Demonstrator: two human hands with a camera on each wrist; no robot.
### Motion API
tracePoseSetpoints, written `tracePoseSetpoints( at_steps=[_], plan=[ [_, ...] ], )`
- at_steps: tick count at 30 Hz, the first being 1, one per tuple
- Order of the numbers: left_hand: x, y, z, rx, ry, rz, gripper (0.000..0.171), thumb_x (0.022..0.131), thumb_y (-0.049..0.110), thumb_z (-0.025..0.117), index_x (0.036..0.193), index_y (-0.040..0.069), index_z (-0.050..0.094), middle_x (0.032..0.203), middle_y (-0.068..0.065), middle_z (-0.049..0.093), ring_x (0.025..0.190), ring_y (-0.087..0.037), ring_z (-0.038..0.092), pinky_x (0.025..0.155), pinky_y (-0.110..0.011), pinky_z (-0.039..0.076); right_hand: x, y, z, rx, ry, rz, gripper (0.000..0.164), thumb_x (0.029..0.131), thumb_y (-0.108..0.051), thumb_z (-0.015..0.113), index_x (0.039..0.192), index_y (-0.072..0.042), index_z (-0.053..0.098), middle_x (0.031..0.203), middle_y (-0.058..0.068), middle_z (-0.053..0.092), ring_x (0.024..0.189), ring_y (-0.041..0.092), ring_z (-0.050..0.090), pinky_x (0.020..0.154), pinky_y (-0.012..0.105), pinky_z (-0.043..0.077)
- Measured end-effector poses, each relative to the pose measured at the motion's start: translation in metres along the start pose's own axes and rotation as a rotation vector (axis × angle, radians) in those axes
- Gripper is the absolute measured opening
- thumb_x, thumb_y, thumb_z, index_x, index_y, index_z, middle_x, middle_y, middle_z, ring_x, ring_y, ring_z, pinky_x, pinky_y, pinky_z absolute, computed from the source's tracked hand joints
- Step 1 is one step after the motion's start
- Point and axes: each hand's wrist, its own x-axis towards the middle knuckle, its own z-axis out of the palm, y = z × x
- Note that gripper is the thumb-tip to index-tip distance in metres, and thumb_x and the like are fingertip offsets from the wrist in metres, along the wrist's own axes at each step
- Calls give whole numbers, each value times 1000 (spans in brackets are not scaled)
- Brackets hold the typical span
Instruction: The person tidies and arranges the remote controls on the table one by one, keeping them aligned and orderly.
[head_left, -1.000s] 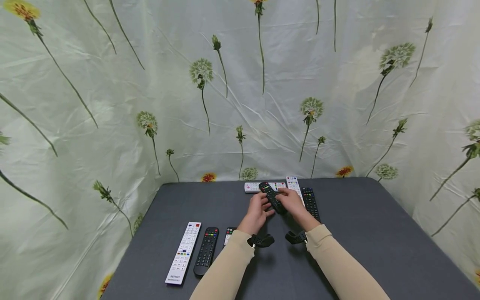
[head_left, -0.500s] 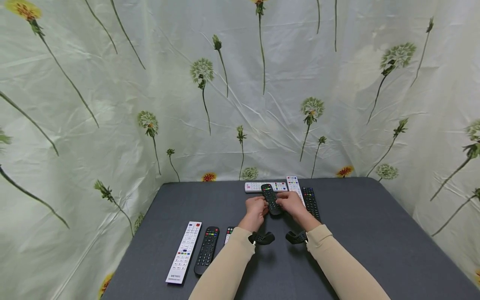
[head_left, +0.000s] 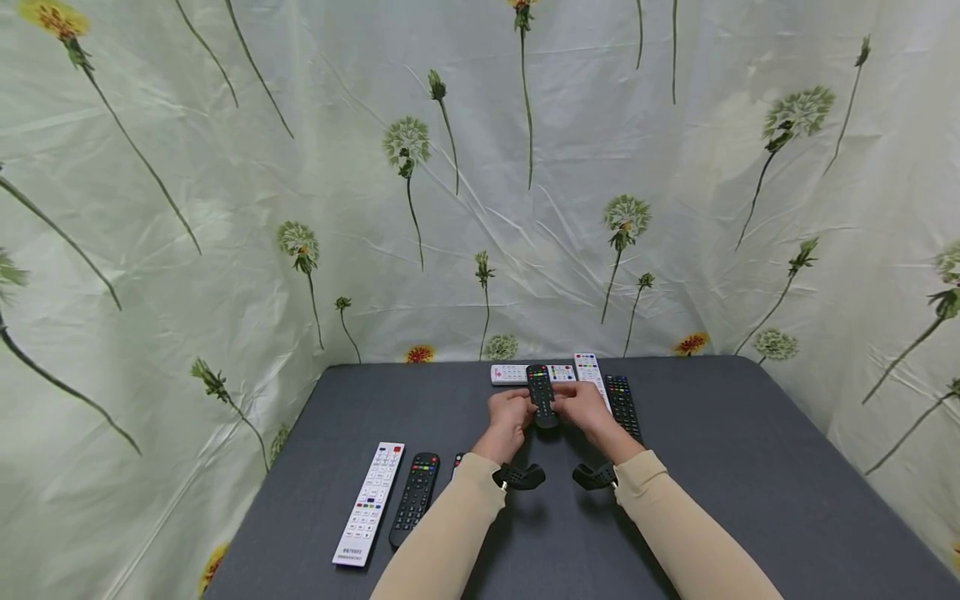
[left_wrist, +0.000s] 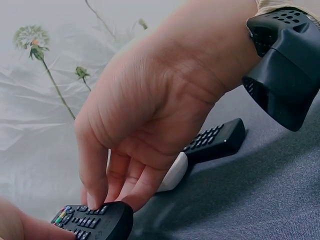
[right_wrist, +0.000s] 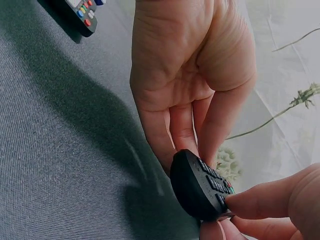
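Observation:
Both hands hold a black remote control [head_left: 542,397] with coloured buttons near its far end, raised over the back of the table. My left hand [head_left: 510,418] pinches its left edge, and my right hand [head_left: 587,408] pinches the right edge. In the left wrist view, the thumb of the right hand [left_wrist: 150,110] presses on the button face of the black remote [left_wrist: 102,220]. Seen from the right wrist, the left hand [right_wrist: 192,65] has its fingers at the far side of the remote [right_wrist: 192,187], and the right thumb [right_wrist: 260,197] lies on the buttons.
Behind the hands, a white remote [head_left: 510,375] lies crosswise, beside a slanted white remote [head_left: 587,368] and a black one [head_left: 624,404]. Front left are a long white remote [head_left: 369,504], a black remote [head_left: 416,496] and another mostly hidden by the left sleeve [head_left: 450,533]. A floral curtain hangs behind the grey table [head_left: 750,467].
The held black remote has turned from slanted to nearly straight, pointing away from me. My left hand's spread fingers have closed in to pinch its left edge. The right hand keeps its grip.

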Motion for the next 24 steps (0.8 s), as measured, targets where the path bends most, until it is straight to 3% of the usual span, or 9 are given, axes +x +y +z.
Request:
tracePoseSetpoints(
  at_steps=[13,21,24],
  plan=[
    [-2,9,-9,29,-52,3,44,71,-23,55,112,-13,68,101,-20,73,70,-15,64,57,-24,51,-10,-12,-1,44,-32,-21,47,90,4,64,137,7,56,110,22,69,86,20,68,76,35,59],
    [-6,16,-16,44,-85,2,46,71,-23,54,113,-11,68,102,-20,73,64,-12,61,54,-24,49,-17,-17,1,38,-44,-28,51,90,4,64,140,6,53,106,20,67,80,19,68,81,43,58],
    [-9,19,-20,63,-98,-5,46,72,-22,56,115,-10,69,106,-20,72,72,-15,66,59,-27,53,-20,-19,2,36,-55,-41,52,89,5,65,140,7,52,103,20,68,78,18,68,79,43,58]
  ],
)
